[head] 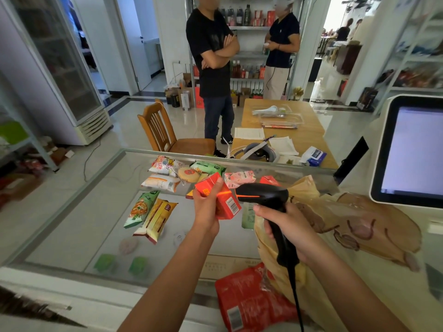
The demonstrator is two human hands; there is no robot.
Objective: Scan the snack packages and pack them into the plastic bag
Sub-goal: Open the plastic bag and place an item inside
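My left hand (206, 207) holds a red-orange snack box (226, 202) above the glass counter, its barcode side turned toward the scanner. My right hand (285, 224) grips a black barcode scanner (265, 194) by its handle, and a red scan line falls across the box. A tan plastic bag (359, 224) lies at the right, behind and under my right hand. Several snack packages lie on the glass: a yellow one (158, 219), a green one (139, 208), a white one (161, 182) and a pink one (239, 178). A red pouch (251, 300) lies at the bag's near side.
A white register screen (412, 152) stands at the right edge. Beyond the glass counter (72, 224) are a wooden chair (160, 130) and a wooden table (309, 130) with papers. Two people stand by shelves at the back. A glass-door fridge (60, 68) is at the left.
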